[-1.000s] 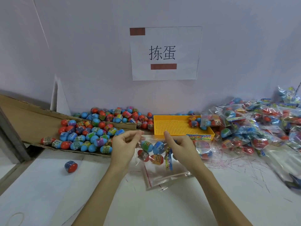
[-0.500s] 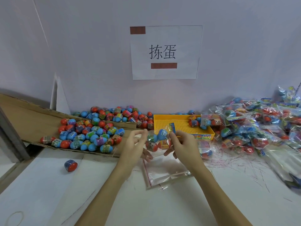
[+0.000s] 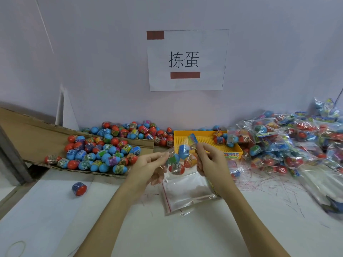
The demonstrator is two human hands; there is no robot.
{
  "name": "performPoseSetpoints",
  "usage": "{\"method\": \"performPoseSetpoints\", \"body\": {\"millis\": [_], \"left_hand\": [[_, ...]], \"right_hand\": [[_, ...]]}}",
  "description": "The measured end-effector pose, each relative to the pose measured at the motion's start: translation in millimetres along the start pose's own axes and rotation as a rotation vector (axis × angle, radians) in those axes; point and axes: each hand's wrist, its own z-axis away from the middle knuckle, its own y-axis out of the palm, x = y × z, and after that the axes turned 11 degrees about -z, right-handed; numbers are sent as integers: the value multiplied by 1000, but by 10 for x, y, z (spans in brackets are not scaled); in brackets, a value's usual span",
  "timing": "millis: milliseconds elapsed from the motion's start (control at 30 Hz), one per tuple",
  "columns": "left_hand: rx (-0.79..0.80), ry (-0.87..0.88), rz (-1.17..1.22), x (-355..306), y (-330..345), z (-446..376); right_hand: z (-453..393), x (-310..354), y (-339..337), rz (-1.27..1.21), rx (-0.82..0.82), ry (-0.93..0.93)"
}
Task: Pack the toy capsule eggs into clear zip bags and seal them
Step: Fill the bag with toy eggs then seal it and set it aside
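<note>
— Where's the bag (image 3: pixel 179 158) being filled?

— Centre of the frame, lifted clear of the worktop (image 3: pixel 111 219), stretched between both hands. Holds a blue egg (image 3: pixel 183 151) near the top, a green-banded one, an orange one and a red egg (image 3: pixel 176 168) lowest, plus a printed card poking up at the upper right corner.

— And the left hand (image 3: pixel 148 165)?

— Just left of the bag, thumb and forefinger pinching the left end of the bag's top edge; remaining fingers curled loosely underneath. Grip grasping plastic only, eggs hanging just to the right of it.

— The right hand (image 3: pixel 209 160)?

— Just right of the bag, fingers curled, pinching the top edge near the card. Eggs sitting left of and slightly below that grip. Can't tell whether the zip is pressed closed.

— What lies underneath?

— A stack of empty bags (image 3: pixel 187 193) flat on the worktop, directly below the lifted one, red strip along the left edge.

— Loose eggs?

— Heaped on a cardboard sheet (image 3: pixel 37 134) in the left middle of the frame and along the wall. One stray egg (image 3: pixel 79 188) alone at lower left.

— Anything else?

— A yellow tray (image 3: pixel 202 141) behind the hands, packed bags (image 3: pixel 278 143) piled at the right, a paper sign (image 3: pixel 187 60) on the wall above.
</note>
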Motion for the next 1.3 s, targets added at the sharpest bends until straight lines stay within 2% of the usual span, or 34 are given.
{"method": "performPoseSetpoints", "body": {"millis": [67, 200, 267, 367, 567, 667, 833, 967, 1100, 1167, 1300], "left_hand": [[-22, 23, 95, -21, 29, 4], [-91, 57, 211, -16, 74, -18], [-90, 68, 197, -6, 75, -18], [-120, 88, 120, 12, 66, -27], [-249, 51, 183, 22, -5, -56], [-235, 58, 162, 22, -49, -63], [-175, 110, -17, 46, 32, -46], [-200, 99, -85, 38, 25, -37], [-337, 153, -184, 55, 34, -44], [-399, 179, -242, 70, 49, -51], [-424, 258, -555, 138, 101, -47]], "right_hand": [[-6, 18, 62, -191, -26, 138], [28, -9, 184, -180, 99, 346], [77, -34, 218, -79, 167, 305], [99, -37, 207, 29, 155, 239], [88, 78, 87, 1, 171, 242], [69, 101, 100, -51, 150, 304], [78, 83, 178, -12, 137, 257], [99, 62, 133, 47, 189, 204], [94, 23, 121, 144, 263, 158], [74, -3, 116, 167, 247, 155], [52, -30, 51, 213, 255, 201]]}}
